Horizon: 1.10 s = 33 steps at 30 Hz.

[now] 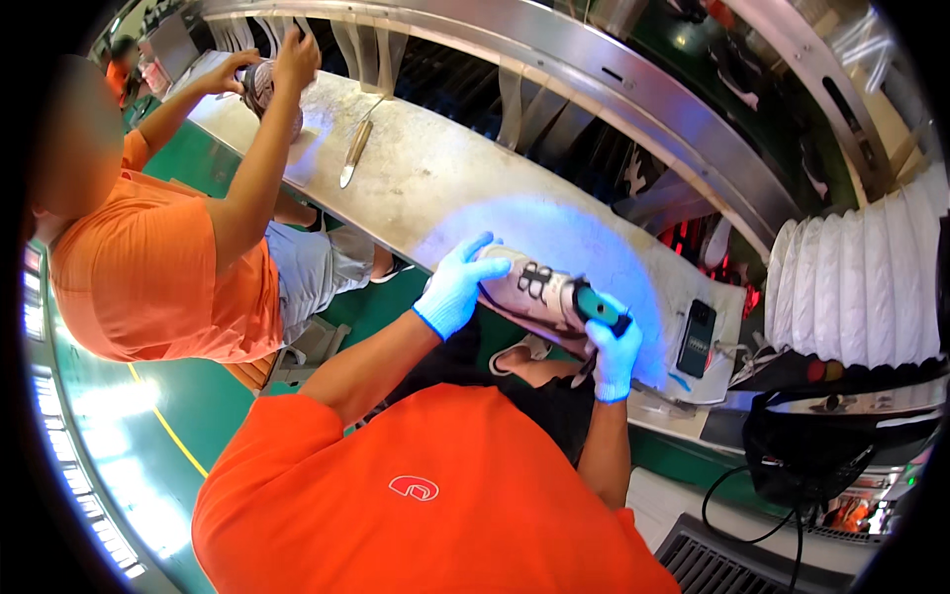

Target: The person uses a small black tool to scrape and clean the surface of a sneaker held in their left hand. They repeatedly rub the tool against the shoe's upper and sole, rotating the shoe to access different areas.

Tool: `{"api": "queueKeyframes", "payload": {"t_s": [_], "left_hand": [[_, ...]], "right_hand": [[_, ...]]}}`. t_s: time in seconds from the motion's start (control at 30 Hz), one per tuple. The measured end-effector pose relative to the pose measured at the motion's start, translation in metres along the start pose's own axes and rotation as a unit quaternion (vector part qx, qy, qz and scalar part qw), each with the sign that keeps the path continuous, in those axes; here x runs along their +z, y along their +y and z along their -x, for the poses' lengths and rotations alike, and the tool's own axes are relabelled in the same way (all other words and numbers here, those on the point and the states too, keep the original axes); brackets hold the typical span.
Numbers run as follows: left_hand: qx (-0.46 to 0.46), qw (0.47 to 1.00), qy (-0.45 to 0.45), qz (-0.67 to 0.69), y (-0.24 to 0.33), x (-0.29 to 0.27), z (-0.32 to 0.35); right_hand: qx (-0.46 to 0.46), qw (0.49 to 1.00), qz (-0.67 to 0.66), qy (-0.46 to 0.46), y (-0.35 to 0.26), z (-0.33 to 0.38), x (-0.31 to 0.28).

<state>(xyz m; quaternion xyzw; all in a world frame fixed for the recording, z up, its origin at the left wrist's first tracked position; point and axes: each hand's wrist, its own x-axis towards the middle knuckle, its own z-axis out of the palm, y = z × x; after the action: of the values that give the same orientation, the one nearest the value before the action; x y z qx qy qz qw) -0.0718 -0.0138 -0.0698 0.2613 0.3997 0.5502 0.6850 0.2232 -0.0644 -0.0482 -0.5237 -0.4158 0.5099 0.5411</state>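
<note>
A beige sneaker (517, 288) with dark laces and a teal inside is held between my two hands over the worktable's near edge, under a patch of bluish light. My left hand (457, 287), in a pale knit glove, grips the toe end with its thumb lying over the upper. At the heel end, my right hand (615, 353), gloved the same way, is closed around the collar beside the teal opening. The sole and the fingers underneath are hidden from view.
A long pale worktable (435, 163) runs beside a metal-framed machine with hanging strips (361, 49). On it lie a wooden-handled blade (356, 153) and a black phone (697, 339). At left, a co-worker in orange (168, 267) handles another shoe (261, 87). A white ribbed duct (856, 282) stands at right.
</note>
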Motion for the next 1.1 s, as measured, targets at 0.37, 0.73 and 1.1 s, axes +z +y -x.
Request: {"api": "queueKeyframes", "payload": {"t_s": [0.37,0.73,1.1], "left_hand": [[0.122,0.960,-0.075,-0.242,0.034,0.055,0.064],[0.212,0.903,-0.116,-0.356,0.027,0.049,0.047],[0.079,0.856,-0.226,-0.459,0.080,0.042,0.032]], "right_hand": [[-0.050,0.998,0.020,0.020,0.053,0.085,-0.046],[-0.013,1.000,0.022,0.014,0.048,0.077,-0.050],[-0.070,0.995,0.060,-0.042,0.037,0.074,-0.050]]}}
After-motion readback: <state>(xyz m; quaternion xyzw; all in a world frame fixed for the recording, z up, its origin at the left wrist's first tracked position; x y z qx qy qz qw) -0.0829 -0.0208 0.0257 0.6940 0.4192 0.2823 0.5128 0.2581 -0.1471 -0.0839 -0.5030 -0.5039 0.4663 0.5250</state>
